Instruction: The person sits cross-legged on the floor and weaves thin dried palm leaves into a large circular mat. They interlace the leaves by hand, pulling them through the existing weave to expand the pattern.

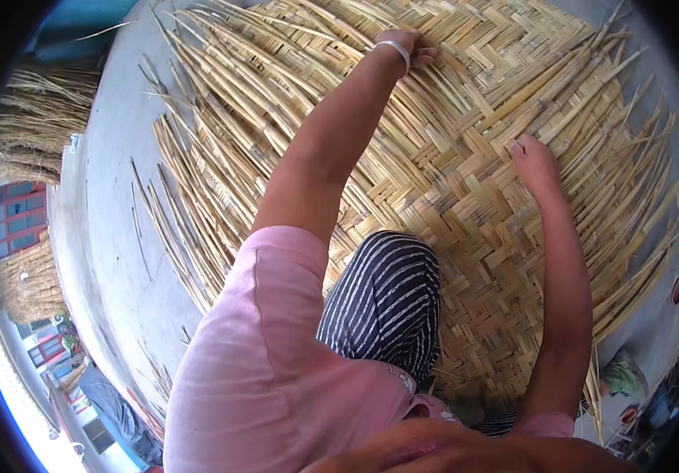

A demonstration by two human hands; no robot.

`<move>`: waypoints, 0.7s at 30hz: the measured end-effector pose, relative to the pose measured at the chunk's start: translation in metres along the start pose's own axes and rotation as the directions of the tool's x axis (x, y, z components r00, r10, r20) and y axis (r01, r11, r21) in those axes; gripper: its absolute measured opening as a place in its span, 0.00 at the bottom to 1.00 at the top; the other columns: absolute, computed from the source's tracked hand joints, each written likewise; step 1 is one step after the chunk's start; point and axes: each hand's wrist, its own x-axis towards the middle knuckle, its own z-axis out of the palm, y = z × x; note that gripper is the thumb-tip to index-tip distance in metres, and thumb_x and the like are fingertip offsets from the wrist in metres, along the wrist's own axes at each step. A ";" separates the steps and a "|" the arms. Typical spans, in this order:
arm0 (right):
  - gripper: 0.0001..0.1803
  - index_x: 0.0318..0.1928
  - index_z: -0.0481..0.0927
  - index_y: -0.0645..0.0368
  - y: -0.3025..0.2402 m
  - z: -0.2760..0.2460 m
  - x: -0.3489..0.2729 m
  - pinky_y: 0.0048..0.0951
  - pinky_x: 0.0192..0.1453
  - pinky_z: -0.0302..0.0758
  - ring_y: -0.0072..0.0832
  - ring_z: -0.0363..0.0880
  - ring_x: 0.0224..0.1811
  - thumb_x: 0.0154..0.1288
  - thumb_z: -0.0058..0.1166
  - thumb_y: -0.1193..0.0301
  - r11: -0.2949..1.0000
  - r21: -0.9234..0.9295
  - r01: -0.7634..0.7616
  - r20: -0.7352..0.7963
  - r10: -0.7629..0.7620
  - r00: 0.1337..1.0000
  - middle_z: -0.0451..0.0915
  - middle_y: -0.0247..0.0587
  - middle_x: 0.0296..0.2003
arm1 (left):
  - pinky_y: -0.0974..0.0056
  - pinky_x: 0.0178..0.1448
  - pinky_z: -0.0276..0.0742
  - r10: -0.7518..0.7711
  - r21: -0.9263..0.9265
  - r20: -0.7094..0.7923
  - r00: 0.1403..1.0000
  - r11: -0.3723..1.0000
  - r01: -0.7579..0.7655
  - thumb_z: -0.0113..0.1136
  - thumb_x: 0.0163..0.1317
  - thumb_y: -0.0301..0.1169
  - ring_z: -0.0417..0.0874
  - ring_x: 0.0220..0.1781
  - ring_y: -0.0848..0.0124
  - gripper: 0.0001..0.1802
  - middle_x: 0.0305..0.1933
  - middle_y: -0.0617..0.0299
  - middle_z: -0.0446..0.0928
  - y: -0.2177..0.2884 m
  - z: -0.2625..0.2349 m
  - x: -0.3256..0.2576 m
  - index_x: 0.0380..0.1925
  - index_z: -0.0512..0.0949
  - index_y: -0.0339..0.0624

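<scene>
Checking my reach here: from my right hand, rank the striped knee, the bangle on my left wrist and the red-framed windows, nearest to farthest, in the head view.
From the right hand:
1. Bangle, upper middle, on the left wrist.
2. Striped knee, below, centre.
3. Red-framed windows, far left edge.
The first two are fairly close.

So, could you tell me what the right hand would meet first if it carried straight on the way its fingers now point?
The right hand lies flat on the woven reed mat, fingers pointing up and left in the picture. Straight on, it would just slide over more woven strips towards the left hand; nothing else seems to lie between.
</scene>
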 end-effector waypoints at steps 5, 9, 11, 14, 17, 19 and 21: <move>0.16 0.44 0.80 0.60 -0.001 -0.001 0.001 0.49 0.51 0.77 0.55 0.82 0.46 0.73 0.51 0.58 0.999 0.044 -0.022 0.064 0.019 0.998 0.84 0.56 0.41 | 0.63 0.25 0.87 0.407 0.203 0.072 0.911 0.888 -0.413 0.53 0.77 0.34 0.91 0.33 0.56 0.18 0.42 0.46 0.86 0.000 0.008 -0.028 0.55 0.74 0.28; 0.16 0.44 0.80 0.61 0.004 0.006 0.007 0.51 0.52 0.76 0.57 0.81 0.47 0.72 0.51 0.60 0.997 0.010 0.080 0.015 -0.080 0.997 0.83 0.58 0.43 | 0.63 0.23 0.85 0.328 0.131 0.000 0.945 0.937 -0.325 0.55 0.76 0.36 0.91 0.32 0.58 0.18 0.41 0.48 0.86 -0.002 -0.001 -0.017 0.54 0.75 0.31; 0.16 0.45 0.80 0.62 0.007 0.008 0.010 0.52 0.52 0.76 0.58 0.81 0.48 0.71 0.51 0.61 0.992 0.047 0.115 0.017 -0.116 0.993 0.83 0.60 0.44 | 0.56 0.27 0.87 0.135 0.102 -0.100 0.986 0.987 -0.125 0.56 0.75 0.38 0.91 0.35 0.55 0.18 0.41 0.48 0.86 0.007 -0.009 0.006 0.53 0.76 0.32; 0.16 0.47 0.80 0.63 0.018 0.006 0.017 0.53 0.54 0.77 0.60 0.80 0.50 0.70 0.50 0.62 0.989 0.075 0.130 0.029 -0.133 0.991 0.83 0.61 0.45 | 0.46 0.42 0.86 0.229 0.761 0.597 0.769 -0.464 -0.453 0.61 0.72 0.40 0.90 0.45 0.50 0.20 0.39 0.44 0.86 0.017 -0.012 0.002 0.49 0.78 0.31; 0.17 0.46 0.81 0.64 -0.004 0.009 0.017 0.52 0.53 0.78 0.57 0.82 0.48 0.71 0.49 0.62 0.978 0.094 0.188 0.069 -0.195 0.978 0.83 0.60 0.44 | 0.51 0.57 0.80 0.589 0.497 -0.338 0.734 0.774 -0.392 0.61 0.68 0.49 0.86 0.55 0.59 0.23 0.58 0.62 0.83 -0.015 -0.055 0.040 0.60 0.79 0.57; 0.17 0.44 0.82 0.63 0.005 0.000 0.008 0.52 0.52 0.78 0.54 0.84 0.47 0.71 0.49 0.62 0.995 0.088 0.039 0.048 -0.044 0.998 0.85 0.57 0.43 | 0.53 0.52 0.82 0.912 0.822 0.040 0.408 0.202 -0.533 0.64 0.67 0.36 0.85 0.51 0.55 0.22 0.54 0.50 0.83 -0.046 0.000 -0.020 0.59 0.76 0.46; 0.17 0.45 0.82 0.62 0.011 -0.001 0.010 0.52 0.51 0.79 0.52 0.84 0.46 0.71 0.50 0.61 0.994 0.090 0.068 0.079 -0.075 0.994 0.85 0.54 0.42 | 0.46 0.66 0.72 0.831 0.731 0.518 0.202 -0.307 -0.610 0.62 0.66 0.31 0.73 0.67 0.49 0.29 0.67 0.43 0.70 -0.071 0.012 -0.059 0.66 0.70 0.41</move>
